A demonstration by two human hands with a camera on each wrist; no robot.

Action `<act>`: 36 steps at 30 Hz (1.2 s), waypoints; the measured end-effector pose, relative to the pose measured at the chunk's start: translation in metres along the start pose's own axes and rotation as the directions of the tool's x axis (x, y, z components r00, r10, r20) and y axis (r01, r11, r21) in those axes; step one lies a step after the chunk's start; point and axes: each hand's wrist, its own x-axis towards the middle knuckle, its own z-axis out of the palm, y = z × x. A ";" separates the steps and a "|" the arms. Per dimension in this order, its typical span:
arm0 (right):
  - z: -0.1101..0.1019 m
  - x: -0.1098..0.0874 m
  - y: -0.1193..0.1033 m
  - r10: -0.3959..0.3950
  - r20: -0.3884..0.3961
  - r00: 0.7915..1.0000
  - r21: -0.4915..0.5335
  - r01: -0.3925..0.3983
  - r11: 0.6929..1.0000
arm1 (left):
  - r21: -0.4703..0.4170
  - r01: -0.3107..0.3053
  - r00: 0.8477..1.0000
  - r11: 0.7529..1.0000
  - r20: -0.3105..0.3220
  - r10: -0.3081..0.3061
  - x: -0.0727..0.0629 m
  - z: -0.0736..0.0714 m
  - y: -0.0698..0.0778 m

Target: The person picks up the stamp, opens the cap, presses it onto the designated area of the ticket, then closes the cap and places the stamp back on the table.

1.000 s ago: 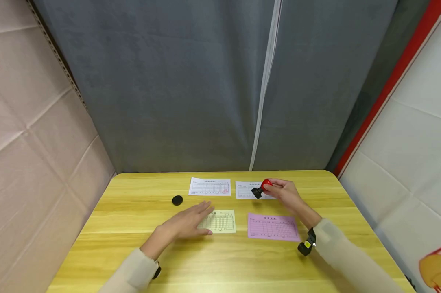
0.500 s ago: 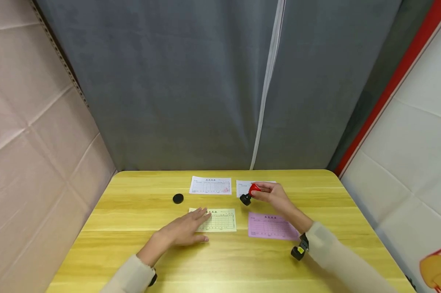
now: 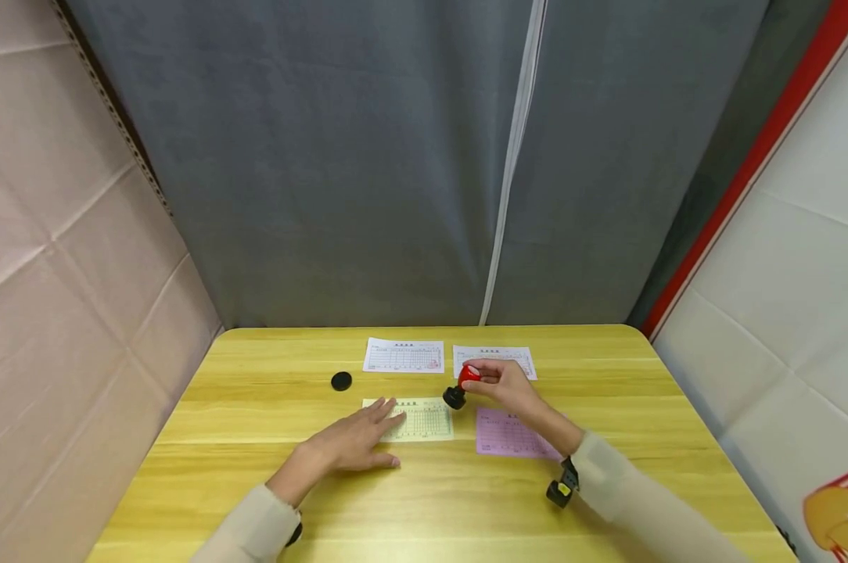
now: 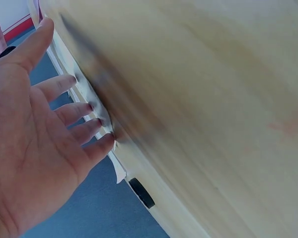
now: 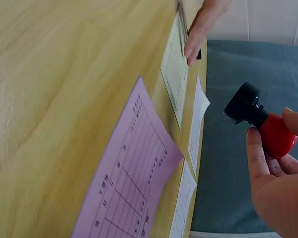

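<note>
A stamp with a red knob handle (image 3: pixel 469 375) and a round black base is pinched in my right hand (image 3: pixel 507 389). In the right wrist view the stamp (image 5: pixel 246 104) hangs tilted, clear of the table, its black end towards the other hand. From the head view it overlaps the upper right corner of a yellow form (image 3: pixel 427 420). My left hand (image 3: pixel 350 439) lies with fingers spread, fingertips on that form's left side; the left wrist view shows its straight fingers (image 4: pixel 72 115). A pink form (image 3: pixel 508 434) lies partly below my right forearm.
Two white forms lie at the back: the left one (image 3: pixel 404 356) bears a red mark in its corner, the right one (image 3: pixel 490 354) is partly covered by my right hand. A black round cap (image 3: pixel 341 381) sits on the wooden table (image 3: pixel 255 375), before a grey curtain (image 3: pixel 353 172).
My right hand has carried the stamp left and towards me, from over the right white form to the yellow form's corner. The left hand has shifted slightly, fingers staying on the yellow form.
</note>
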 end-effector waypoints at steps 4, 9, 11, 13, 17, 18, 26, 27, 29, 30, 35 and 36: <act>0.007 0.000 0.000 -0.047 0.029 0.998 -0.057 0.048 0.997 | 0.019 0.001 1.000 1.000 0.005 -0.001 0.002 0.001 -0.003; 0.015 -0.001 0.001 -0.128 0.063 0.990 -0.078 0.133 0.988 | 0.033 -0.003 1.000 0.999 0.006 0.002 0.007 0.001 -0.009; 0.019 -0.001 0.000 -0.144 0.080 0.986 -0.068 0.150 0.986 | 0.036 -0.003 1.000 0.999 0.008 0.003 0.010 0.001 -0.011; 0.023 -0.001 0.001 -0.160 0.101 0.982 -0.064 0.167 0.984 | 0.039 -0.002 1.000 0.999 0.010 0.001 0.011 0.001 -0.013; 0.034 -0.002 0.004 -0.195 0.150 0.969 -0.108 0.212 0.971 | 0.038 -0.001 1.000 0.999 0.013 0.000 0.011 0.001 -0.014; 0.036 -0.002 0.005 -0.209 0.159 0.965 -0.129 0.230 0.964 | 0.037 0.000 1.000 0.999 0.015 -0.001 0.011 0.001 -0.015; 0.047 -0.002 0.008 -0.272 0.198 0.942 -0.211 0.311 0.927 | 0.038 -0.004 1.000 0.999 0.016 0.003 0.012 0.001 -0.016; 0.047 -0.001 0.009 -0.278 0.199 0.940 -0.219 0.319 0.922 | 0.038 -0.005 1.000 0.999 0.014 0.005 0.012 0.001 -0.016; 0.048 -0.001 0.011 -0.282 0.201 0.938 -0.226 0.324 0.919 | 0.041 -0.004 1.000 0.999 0.013 0.004 0.012 0.002 -0.015; 0.049 -0.001 0.011 -0.284 0.202 0.937 -0.233 0.328 0.916 | 0.042 -0.003 1.000 0.999 0.013 0.002 0.012 0.002 -0.015; 0.051 -0.002 0.014 -0.287 0.223 0.931 -0.242 0.338 0.909 | 0.048 0.009 1.000 0.999 0.020 -0.010 0.011 0.002 -0.015; 0.051 -0.002 0.014 -0.286 0.226 0.931 -0.242 0.339 0.909 | 0.047 0.009 1.000 0.999 0.021 -0.010 0.010 0.002 -0.015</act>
